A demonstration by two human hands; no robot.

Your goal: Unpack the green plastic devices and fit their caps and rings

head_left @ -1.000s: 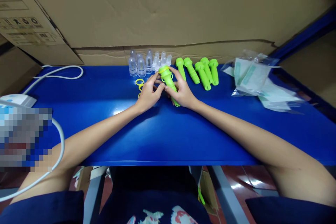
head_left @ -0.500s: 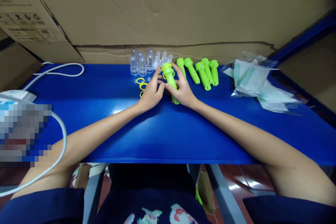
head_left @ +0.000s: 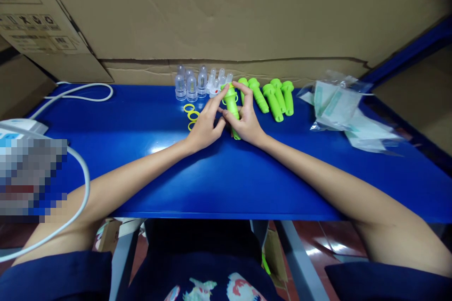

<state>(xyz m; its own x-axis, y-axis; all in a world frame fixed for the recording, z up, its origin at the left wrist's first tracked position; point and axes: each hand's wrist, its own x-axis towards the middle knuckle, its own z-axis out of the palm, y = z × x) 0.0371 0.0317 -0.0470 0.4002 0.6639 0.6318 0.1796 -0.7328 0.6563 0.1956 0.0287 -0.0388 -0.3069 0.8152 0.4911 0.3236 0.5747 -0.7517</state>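
My right hand (head_left: 247,120) grips a bright green plastic handle (head_left: 232,106) that stands tilted on the blue table (head_left: 141,122). The fingers of my left hand (head_left: 206,124) pinch its upper end, where a yellow ring sits around the top. Three loose yellow rings (head_left: 191,115) lie just left of my left hand. Several more green handles (head_left: 275,96) lie in a row to the right of my hands. Behind my hands stand several clear plastic caps (head_left: 197,83).
Clear plastic bags (head_left: 342,106) with printed inserts lie at the right of the table. A white cable (head_left: 83,96) and a white device (head_left: 19,129) are at the left. Cardboard boxes (head_left: 226,14) wall off the back edge.
Both hands and the green handle have shifted slightly right and away from me. My left index finger now reaches up to the handle's top.
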